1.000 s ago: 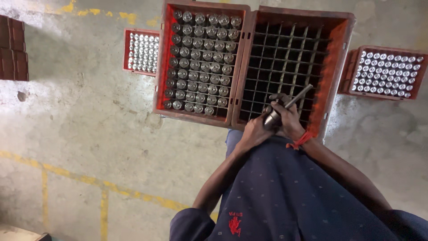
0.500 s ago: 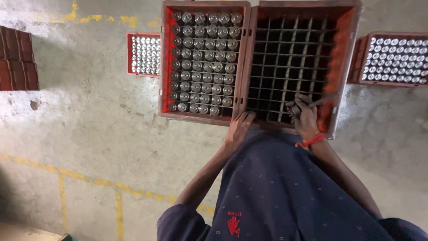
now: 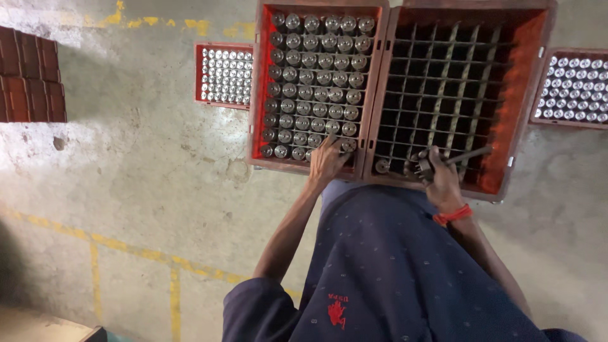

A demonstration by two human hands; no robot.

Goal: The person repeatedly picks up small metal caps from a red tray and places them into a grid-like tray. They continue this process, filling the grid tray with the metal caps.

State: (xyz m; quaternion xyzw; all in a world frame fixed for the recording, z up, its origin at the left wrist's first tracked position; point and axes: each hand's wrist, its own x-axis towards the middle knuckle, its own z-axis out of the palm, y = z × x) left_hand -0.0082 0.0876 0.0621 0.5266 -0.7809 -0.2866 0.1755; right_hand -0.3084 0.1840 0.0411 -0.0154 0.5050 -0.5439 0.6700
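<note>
Two red crates stand side by side in front of me. The left crate (image 3: 256, 95) is packed with capped bottles (image 3: 316, 76). The right crate (image 3: 525, 95) shows bare dividers, with one capped bottle (image 3: 382, 166) in its near left corner. My left hand (image 3: 326, 161) reaches into the near edge of the full crate, fingers on the bottle tops. My right hand (image 3: 443, 180), a red band at the wrist, rests at the near edge of the right crate, gripping a slim metal tool (image 3: 465, 155) beside another bottle top.
A smaller red crate of capped bottles (image 3: 223, 75) lies on the floor to the left, another (image 3: 573, 88) to the right. Dark red crates (image 3: 28, 76) are stacked at far left. Yellow lines (image 3: 126, 250) cross the concrete floor.
Both hands were together over the right crate with a bottle and the tool. My left hand has since moved left onto the full crate; my right hand has lowered to the crate's near edge.
</note>
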